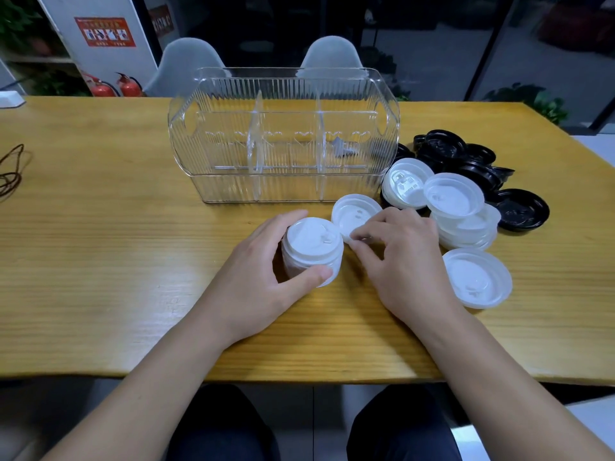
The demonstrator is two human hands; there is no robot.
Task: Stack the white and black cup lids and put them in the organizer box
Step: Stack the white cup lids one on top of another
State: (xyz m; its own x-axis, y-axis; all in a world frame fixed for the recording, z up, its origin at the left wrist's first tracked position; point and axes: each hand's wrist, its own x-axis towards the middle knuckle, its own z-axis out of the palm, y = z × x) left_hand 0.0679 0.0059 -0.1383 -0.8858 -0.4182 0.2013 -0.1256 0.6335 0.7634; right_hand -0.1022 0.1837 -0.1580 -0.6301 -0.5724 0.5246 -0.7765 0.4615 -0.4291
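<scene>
My left hand [263, 277] grips a short stack of white lids [312, 251] standing on the table, thumb in front and fingers behind. My right hand [402, 257] pinches the near edge of a single white lid [352, 212] lying just right of the stack. More white lids [466, 221] are piled further right, with one lone white lid [477, 277] nearer me. A heap of black lids [466, 158] lies behind them. The clear ribbed organizer box [283, 184] stands beyond my hands, its compartments split by two dividers.
The wooden table [100, 244] runs wide to the left, with a dark cord [11, 171] at its left edge. Two pale chairs [189, 64] stand behind the table. One black lid [522, 209] lies apart at the right.
</scene>
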